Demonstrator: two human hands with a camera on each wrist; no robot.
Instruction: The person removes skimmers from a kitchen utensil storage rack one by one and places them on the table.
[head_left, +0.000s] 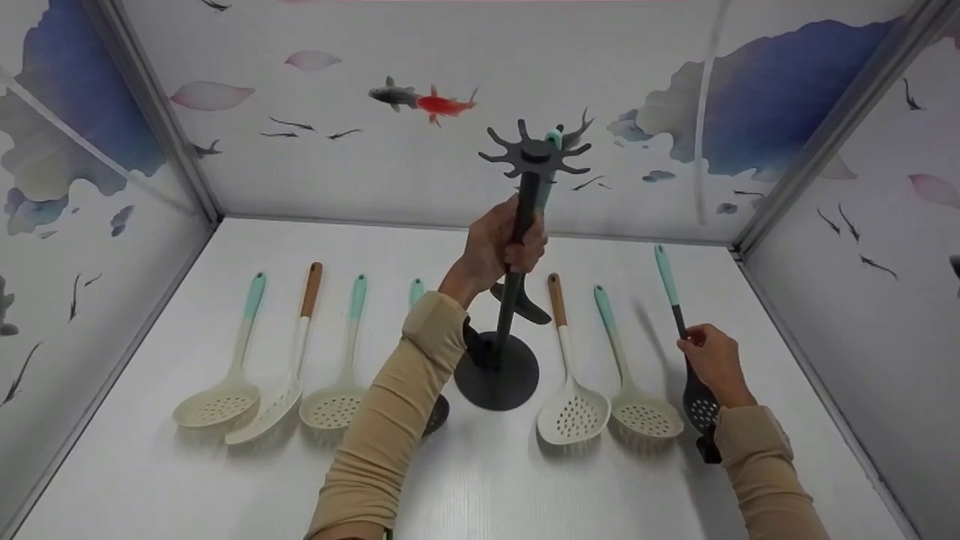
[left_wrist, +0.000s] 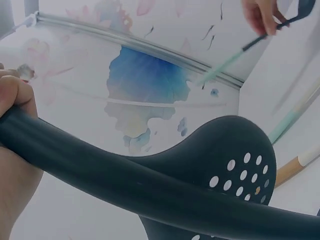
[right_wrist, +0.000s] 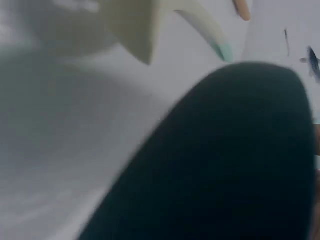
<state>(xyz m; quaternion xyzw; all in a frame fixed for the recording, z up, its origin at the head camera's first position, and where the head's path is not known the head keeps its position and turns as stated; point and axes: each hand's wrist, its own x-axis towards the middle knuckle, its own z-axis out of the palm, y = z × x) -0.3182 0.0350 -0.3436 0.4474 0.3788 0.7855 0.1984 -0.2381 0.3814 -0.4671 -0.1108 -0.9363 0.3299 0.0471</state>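
Note:
A black utensil stand (head_left: 506, 322) has a round base, an upright pole and a ring of hooks on top. My left hand (head_left: 499, 244) grips its pole. On the stand hangs a black skimmer (left_wrist: 227, 165), its mint handle partly hidden behind the pole and hand. To the right, my right hand (head_left: 716, 360) pinches the shaft of another black skimmer (head_left: 682, 322) with a mint handle. That skimmer's perforated head points down toward me; in the right wrist view it shows large and blurred.
Pale skimmers with mint or brown handles lie on the white tabletop (head_left: 262, 495), including a brown-handled skimmer (head_left: 574, 412) and a mint-handled skimmer (head_left: 645, 416). My left forearm partly covers a dark-headed utensil (head_left: 437, 416). Patterned walls (head_left: 525, 52) enclose the table's back and sides.

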